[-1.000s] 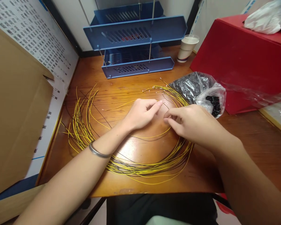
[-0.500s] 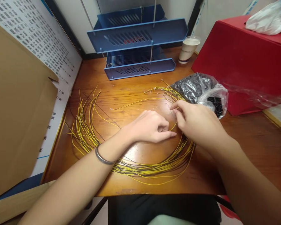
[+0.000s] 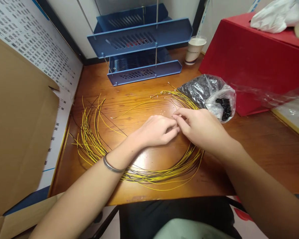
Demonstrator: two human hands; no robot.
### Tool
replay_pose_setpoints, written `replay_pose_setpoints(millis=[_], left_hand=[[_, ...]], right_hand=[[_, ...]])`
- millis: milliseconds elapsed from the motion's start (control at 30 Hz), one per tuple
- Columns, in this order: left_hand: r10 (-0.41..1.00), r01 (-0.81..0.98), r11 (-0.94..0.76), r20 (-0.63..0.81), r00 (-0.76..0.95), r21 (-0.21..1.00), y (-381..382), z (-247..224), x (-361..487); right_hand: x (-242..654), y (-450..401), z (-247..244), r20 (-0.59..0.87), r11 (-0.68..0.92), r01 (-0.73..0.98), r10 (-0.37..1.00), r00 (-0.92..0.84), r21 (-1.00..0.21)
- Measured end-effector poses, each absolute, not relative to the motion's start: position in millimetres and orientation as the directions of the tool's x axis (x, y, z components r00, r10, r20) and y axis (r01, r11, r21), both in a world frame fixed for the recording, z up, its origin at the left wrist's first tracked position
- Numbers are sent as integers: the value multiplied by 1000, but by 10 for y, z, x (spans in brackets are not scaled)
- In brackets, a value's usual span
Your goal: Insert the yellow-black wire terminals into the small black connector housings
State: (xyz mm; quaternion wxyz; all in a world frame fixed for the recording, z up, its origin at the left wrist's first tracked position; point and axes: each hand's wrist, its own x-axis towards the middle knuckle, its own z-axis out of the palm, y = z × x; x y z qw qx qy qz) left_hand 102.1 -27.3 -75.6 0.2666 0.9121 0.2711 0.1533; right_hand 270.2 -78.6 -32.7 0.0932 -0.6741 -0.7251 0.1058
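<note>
A large loop of yellow and black wires lies on the wooden table, its loose ends at the left and upper right. My left hand is inside the loop, thumb and fingers pinched together. Its fingertips meet those of my right hand, which is also pinched, over the right side of the loop. Whatever sits between the fingertips is too small and hidden to name. A clear plastic bag with small black pieces rests just beyond my right hand.
A blue two-tier rack stands at the back, a paper cup beside it. To the right is a red box with a white plastic bag on top. Brown cardboard fills the left side.
The fingertips of both hands have come together; they were apart before. My left hand's thumb and fingers have closed, and my right hand has shifted left. The view has moved slightly.
</note>
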Motion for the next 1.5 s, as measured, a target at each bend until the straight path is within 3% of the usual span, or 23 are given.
replay_pose_setpoints(millis=[367,533,800,967,1133,1500], left_hand=[[619,454,-717,184,764,529,-269,-781,1026],[667,525,-711,214,714,468,-246,-840,1025],[626,446,-718,217,749,534,-253,-810,1009],[674,530,-698,193,713,482,-247,-822,1021],[667,521,-701,190,720,487,-259,-807,1025],[696,594,-694,167,698,407,-247,-817,1028]], right_hand=[[2703,-779,-312,57,70,932,997,-53,-355],[2671,-800,-307,52,158,903,987,-150,-401],[2706,-796,-283,110,89,911,993,-48,-402],[2663,-805,-277,41,123,896,992,-117,-426],[2664,-800,-281,71,105,884,994,-81,-455],[2642,-815,-285,17,95,905,995,-97,-415]])
